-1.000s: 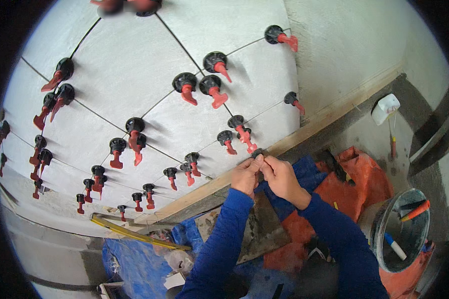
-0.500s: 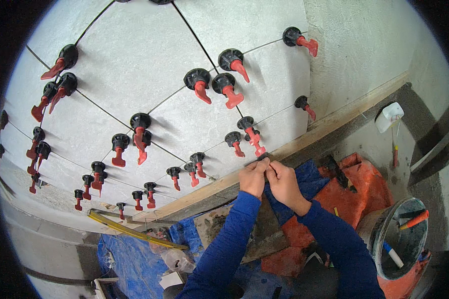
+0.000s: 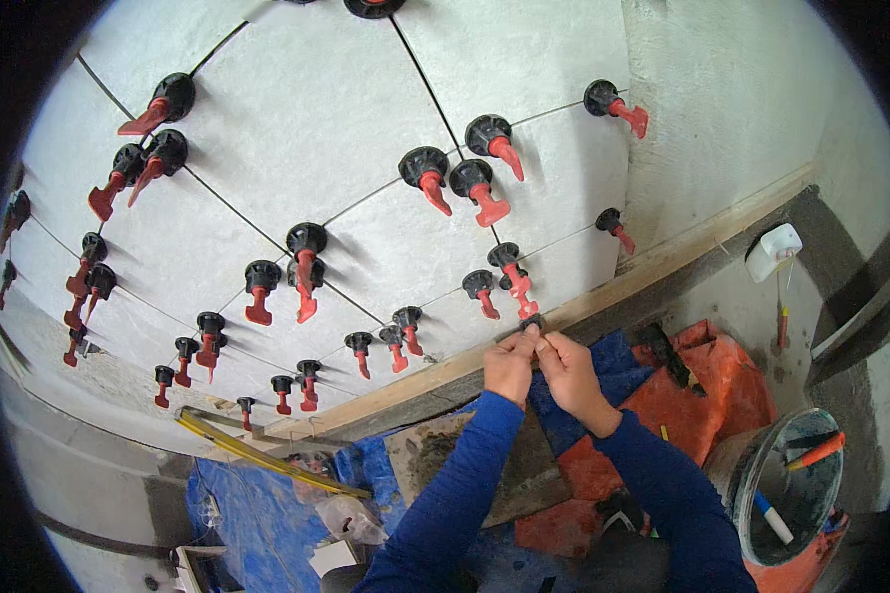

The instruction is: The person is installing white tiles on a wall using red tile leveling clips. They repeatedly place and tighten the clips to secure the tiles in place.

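Far side: wall of large pale tiles (image 3: 336, 128) split by dark joints, meeting at right a bare, rough off-white plaster wall (image 3: 732, 89); a pale wooden batten (image 3: 722, 228) runs along the foot of both. Floor at right is grey concrete (image 3: 737, 292) with darker grey patches (image 3: 833, 242), while nearer, a crumpled blue sheet (image 3: 267, 509) lies toward the left and an orange-red sheet (image 3: 727, 381) toward the right. Lighting diffuse, with soft shadows on the tiled surface.
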A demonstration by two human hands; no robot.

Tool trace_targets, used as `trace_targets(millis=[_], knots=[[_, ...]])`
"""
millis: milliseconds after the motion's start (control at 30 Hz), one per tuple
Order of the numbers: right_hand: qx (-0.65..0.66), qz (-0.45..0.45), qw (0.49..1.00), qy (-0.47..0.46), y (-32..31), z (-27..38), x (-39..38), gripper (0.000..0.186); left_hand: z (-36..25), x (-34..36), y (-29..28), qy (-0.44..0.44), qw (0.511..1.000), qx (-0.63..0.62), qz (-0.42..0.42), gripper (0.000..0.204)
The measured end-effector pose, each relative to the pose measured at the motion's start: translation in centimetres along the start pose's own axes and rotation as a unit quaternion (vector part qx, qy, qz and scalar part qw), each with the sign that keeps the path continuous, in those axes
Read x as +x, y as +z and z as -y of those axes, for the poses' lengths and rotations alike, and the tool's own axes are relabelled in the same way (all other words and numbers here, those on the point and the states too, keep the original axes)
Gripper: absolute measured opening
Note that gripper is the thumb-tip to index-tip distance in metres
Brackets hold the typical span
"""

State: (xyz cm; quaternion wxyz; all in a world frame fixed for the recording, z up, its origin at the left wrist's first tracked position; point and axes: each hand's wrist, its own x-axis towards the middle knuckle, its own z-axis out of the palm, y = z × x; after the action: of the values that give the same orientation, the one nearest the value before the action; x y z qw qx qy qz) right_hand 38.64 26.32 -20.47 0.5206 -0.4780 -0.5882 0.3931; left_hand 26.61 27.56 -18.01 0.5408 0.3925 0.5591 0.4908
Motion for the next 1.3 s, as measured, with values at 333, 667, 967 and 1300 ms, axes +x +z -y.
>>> trace_targets(millis=[333,667,967,1300], knots=[[0.338,0.076,0.918,0.193,-0.5,1.1,0.0,0.032,-2.2,-0.1,-1.7,-0.166,0.976,-0.107,0.09,0.03],[0.578,0.116,0.766,0.258,-0.6,1.1,-0.1,0.025,-1.2,0.3,-1.1,-0.163,0.972,-0.13,0.112,0.032],[0.646,0.134,0.706,0.258,0.1,0.2,-0.2,0.024,-1.7,0.4,-1.0,-0.12,0.99,-0.036,0.06,0.038],[0.578,0.127,0.746,0.306,-0.8,1.1,-0.6,0.029,-2.7,0.2,-1.0,-0.128,0.989,0.005,0.078,0.039]])
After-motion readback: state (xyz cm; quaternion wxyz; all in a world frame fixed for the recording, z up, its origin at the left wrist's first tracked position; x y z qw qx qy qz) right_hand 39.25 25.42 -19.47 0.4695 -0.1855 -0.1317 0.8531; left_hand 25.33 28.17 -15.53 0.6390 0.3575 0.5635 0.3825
